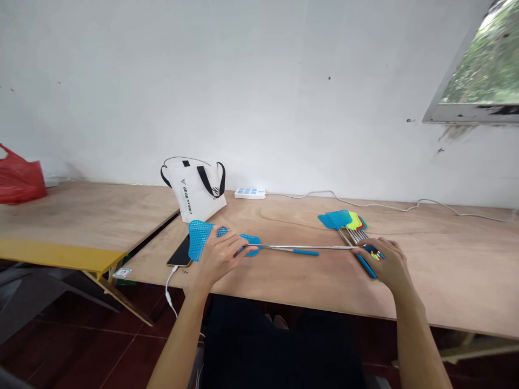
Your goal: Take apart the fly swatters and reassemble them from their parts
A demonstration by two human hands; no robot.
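Holding extended blue fly swatter (198, 239) low across tabletop (284, 283), left grip (221, 255) clenched at its mesh head just beside phone (180, 253), right grip (385, 265) clenched on handle end against swatter pile (344, 220).

The near swatter (198, 237) has a bright blue head in a fine mesh pattern, a silver rod (324, 247) and a blue grip (306, 252). The fan (344, 219) of heads to the right is blue, yellow-green, red and green. The bag (197, 200) is white with black straps and print; the far left sack (18, 181) is red. The table (284, 283) is pale brown wood grain, the floor (81, 351) dark red tile
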